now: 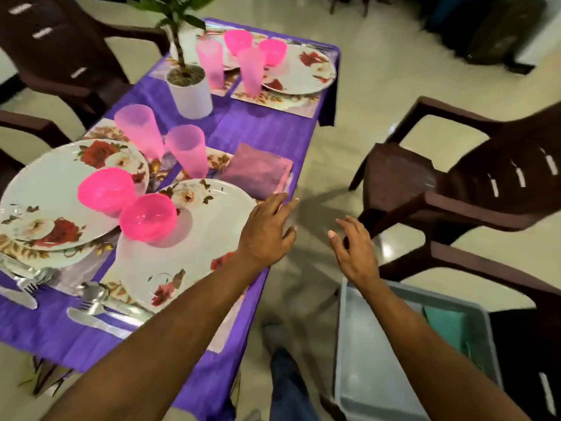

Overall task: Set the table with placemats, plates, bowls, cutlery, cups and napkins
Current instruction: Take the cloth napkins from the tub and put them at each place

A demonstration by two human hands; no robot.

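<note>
Both hands (309, 235) hover open, seemingly just short of the napkin (256, 171).

Bowl (148, 220) on plate (212, 238), napkin (258, 173) just behind.

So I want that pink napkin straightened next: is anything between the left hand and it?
Nothing visible. The left hand hovers open over the table edge just short of the napkin, with only bare placemat between. The plate sits off to its side.

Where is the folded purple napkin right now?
The napkin lies at the table's right edge, just beyond the nearest plate and right of a pink cup, ahead of the left hand.
</note>
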